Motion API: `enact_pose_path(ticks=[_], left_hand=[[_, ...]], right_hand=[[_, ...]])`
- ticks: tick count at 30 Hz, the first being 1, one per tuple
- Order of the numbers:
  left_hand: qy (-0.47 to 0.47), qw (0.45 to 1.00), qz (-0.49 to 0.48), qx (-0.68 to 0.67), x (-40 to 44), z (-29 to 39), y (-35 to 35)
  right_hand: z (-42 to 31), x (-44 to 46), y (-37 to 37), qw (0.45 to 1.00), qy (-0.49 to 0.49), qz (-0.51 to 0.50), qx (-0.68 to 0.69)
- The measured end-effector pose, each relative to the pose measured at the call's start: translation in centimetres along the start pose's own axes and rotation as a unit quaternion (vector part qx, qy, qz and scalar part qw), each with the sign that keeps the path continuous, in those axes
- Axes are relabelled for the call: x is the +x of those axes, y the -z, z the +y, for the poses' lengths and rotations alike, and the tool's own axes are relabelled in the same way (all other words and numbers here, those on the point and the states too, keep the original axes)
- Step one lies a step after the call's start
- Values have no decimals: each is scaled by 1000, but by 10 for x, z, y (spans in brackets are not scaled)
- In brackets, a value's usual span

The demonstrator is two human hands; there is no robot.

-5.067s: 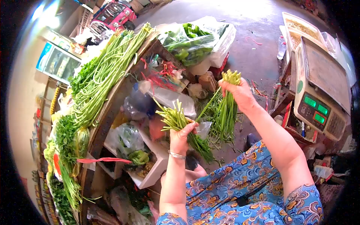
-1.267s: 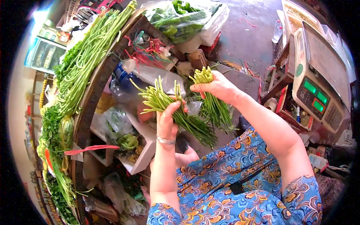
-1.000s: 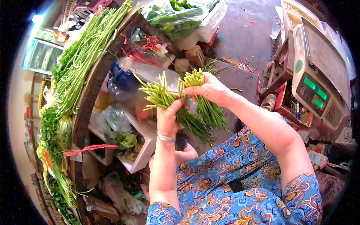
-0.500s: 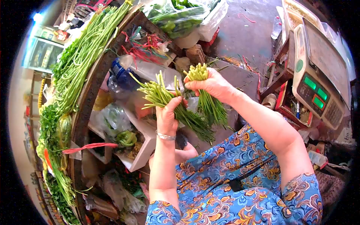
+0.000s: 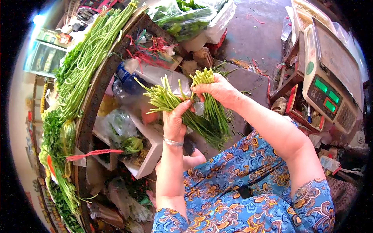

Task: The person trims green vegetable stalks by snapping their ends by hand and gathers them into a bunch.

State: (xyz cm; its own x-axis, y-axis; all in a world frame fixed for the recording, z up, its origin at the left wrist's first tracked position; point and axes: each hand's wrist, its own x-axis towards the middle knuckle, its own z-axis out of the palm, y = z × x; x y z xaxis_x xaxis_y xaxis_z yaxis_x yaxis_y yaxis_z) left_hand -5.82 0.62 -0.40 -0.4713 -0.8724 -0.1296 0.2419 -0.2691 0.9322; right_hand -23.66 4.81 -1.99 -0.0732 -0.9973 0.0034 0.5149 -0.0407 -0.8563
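Note:
My left hand (image 5: 178, 119) is closed around a bunch of long green vegetable stems (image 5: 161, 97), its pale cut ends fanning to the upper left. My right hand (image 5: 220, 90) grips a second, more even bunch of stems (image 5: 203, 77) just to the right. Both bunches hang to the lower right, where their darker thin ends lie against each other above my lap. A silver bracelet (image 5: 173, 142) circles my left wrist. The exact kind of greens is not plain.
A wooden-edged stand (image 5: 90, 101) at left carries long beans (image 5: 93, 62) and leafy greens. Red plastic ties (image 5: 155, 50) lie beyond my hands. On the right stands a scale (image 5: 324, 87) with a lit display. A white foam box (image 5: 149, 149) sits low at left.
My right hand's bunch has swung slightly left and inward, so its lower ends now meet those of the left bunch. Both hands keep their hold.

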Motion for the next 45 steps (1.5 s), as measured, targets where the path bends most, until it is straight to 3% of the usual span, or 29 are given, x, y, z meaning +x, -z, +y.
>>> enact_pose_path(ticks=[5, 9, 12, 14, 15, 18, 22, 25, 26, 28, 30, 41, 43, 44, 45], left_hand=[[15, 1000, -3, -7, -2, 0, 9], [-3, 1000, 11, 7, -3, 5, 8], [-13, 999, 31, 24, -3, 10, 1], [-29, 999, 24, 22, -8, 15, -6], [-21, 1000, 5, 6, -10, 18, -9], [-34, 996, -42, 68, -9, 18, -9], [-39, 990, -91, 103, -15, 14, -18], [-48, 991, -49, 111, -14, 14, -17], [-50, 992, -19, 114, -13, 11, -13], [-32, 993, -20, 109, -11, 10, -5], [-10, 998, 21, 60, -9, 9, -2], [-23, 999, 38, -23, -1, 10, -3], [-23, 999, 32, -27, -1, 8, -1], [-23, 999, 27, -31, -1, 7, 0], [-22, 999, 26, -31, -3, 11, -5]], right_hand=[[-15, 11, 22, 996, 15, 83, 24], [-15, 9, 15, 995, 55, 63, -61], [-6, 6, 13, 971, 39, 61, -228], [0, 6, 15, 960, 45, 60, -271], [-13, 0, 5, 971, -2, 50, -236], [-13, -4, -1, 983, 1, -2, -185], [-9, -5, 0, 974, -27, -10, -224], [-7, -6, -1, 953, 49, 19, -299], [-7, -3, 3, 952, 50, 18, -301], [-11, 1, 14, 962, 20, 109, -248], [-21, 0, 20, 969, 44, 92, -225], [-11, 0, 22, 966, 11, 55, -253], [-18, -1, 16, 995, -7, 34, -92], [-12, 0, 18, 995, -8, 35, -92], [-4, 2, 19, 980, 29, 59, -190]])
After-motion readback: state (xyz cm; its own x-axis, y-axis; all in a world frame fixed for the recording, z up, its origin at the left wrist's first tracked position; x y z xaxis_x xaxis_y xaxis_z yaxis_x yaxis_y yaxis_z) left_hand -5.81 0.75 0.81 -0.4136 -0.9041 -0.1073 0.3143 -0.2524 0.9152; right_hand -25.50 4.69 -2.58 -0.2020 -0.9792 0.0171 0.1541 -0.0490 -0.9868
